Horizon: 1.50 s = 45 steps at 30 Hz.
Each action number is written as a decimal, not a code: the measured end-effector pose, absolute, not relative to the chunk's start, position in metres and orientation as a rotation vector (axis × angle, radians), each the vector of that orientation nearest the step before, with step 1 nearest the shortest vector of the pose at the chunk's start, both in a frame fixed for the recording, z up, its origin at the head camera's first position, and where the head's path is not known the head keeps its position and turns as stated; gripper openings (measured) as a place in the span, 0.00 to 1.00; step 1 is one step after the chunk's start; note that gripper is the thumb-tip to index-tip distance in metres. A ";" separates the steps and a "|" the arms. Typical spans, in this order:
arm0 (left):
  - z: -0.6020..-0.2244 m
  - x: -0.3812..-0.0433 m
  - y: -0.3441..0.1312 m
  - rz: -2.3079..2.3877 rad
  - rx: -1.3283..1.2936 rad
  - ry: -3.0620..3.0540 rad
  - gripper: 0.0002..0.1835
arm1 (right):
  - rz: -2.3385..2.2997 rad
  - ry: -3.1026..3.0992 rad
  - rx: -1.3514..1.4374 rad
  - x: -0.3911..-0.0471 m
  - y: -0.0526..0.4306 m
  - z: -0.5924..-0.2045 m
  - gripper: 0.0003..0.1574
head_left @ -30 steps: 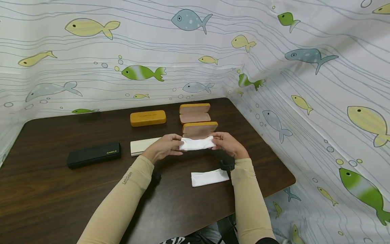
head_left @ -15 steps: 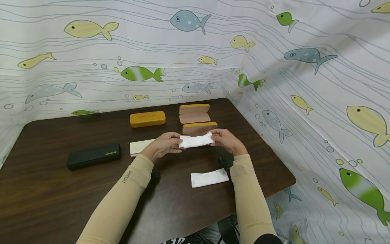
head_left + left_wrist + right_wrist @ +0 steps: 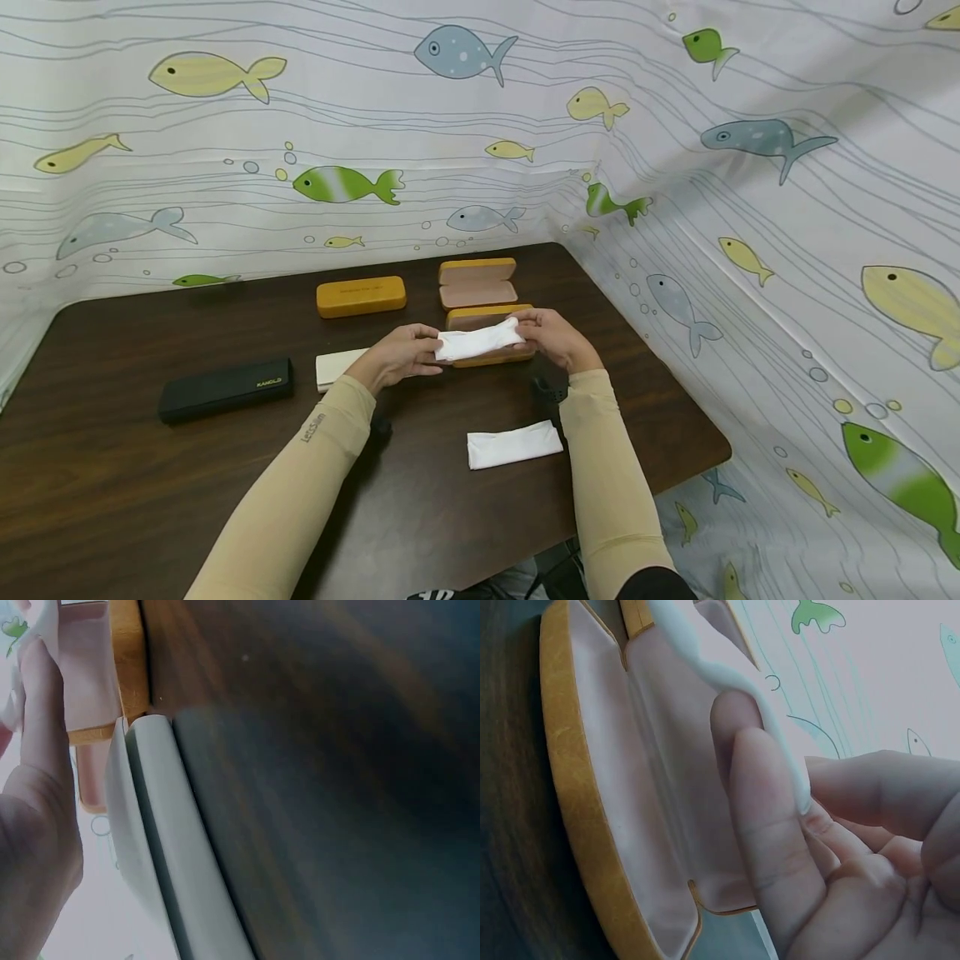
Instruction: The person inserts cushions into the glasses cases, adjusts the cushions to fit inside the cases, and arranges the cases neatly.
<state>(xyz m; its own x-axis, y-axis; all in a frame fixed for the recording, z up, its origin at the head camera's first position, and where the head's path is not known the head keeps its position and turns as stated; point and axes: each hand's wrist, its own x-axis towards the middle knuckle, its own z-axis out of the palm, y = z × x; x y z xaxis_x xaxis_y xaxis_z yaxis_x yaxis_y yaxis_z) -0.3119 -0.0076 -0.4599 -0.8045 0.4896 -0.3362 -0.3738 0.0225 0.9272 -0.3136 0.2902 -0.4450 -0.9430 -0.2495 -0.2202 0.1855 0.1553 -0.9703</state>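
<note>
A folded white cloth (image 3: 478,342) is stretched between my two hands. My left hand (image 3: 397,357) pinches its left end and my right hand (image 3: 558,337) its right end, which sits a little higher. Behind and below the cloth lies an open yellow glasses case (image 3: 491,359), partly hidden by the cloth and right fingers. In the right wrist view, the thumb presses the cloth (image 3: 727,675) beside the pink-lined case (image 3: 611,825). Nearer my body, a second folded white cloth (image 3: 513,445) lies flat on the table.
Another open yellow case (image 3: 478,287) stands at the back, with a closed yellow case (image 3: 361,297) to its left. A cream case (image 3: 335,367) lies by the left wrist. Farther left is a black case (image 3: 226,390). A fish-print curtain (image 3: 375,133) borders the table (image 3: 135,483).
Both hands have moved the cloth slightly away from the body and left, its right end rising. The front edge of the nearer open case now shows below the cloth.
</note>
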 end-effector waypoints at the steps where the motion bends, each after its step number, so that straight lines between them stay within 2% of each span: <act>1: -0.460 -0.312 -0.007 1.842 0.113 1.704 0.26 | -1.846 2.109 -0.063 -0.314 0.290 -0.445 0.25; 19: -0.464 -0.314 -0.008 1.802 0.107 1.719 0.22 | -1.789 2.172 -0.016 -0.319 0.290 -0.457 0.25; 37: -0.462 -0.312 -0.008 1.762 0.149 1.806 0.22 | -1.689 2.380 0.224 -0.325 0.286 -0.465 0.24; 45: -0.463 -0.314 -0.007 1.745 0.134 1.848 0.22 | -1.589 2.522 0.213 -0.324 0.289 -0.464 0.21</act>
<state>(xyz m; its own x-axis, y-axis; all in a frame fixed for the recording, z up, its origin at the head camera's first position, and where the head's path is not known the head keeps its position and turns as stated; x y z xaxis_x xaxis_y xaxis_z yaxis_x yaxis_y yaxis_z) -0.3136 -0.0066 -0.4632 -0.8221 0.4550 -0.3421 -0.3156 0.1360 0.9391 -0.3243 0.2890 -0.4640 -0.9783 0.0386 -0.2036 0.2003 0.4279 -0.8813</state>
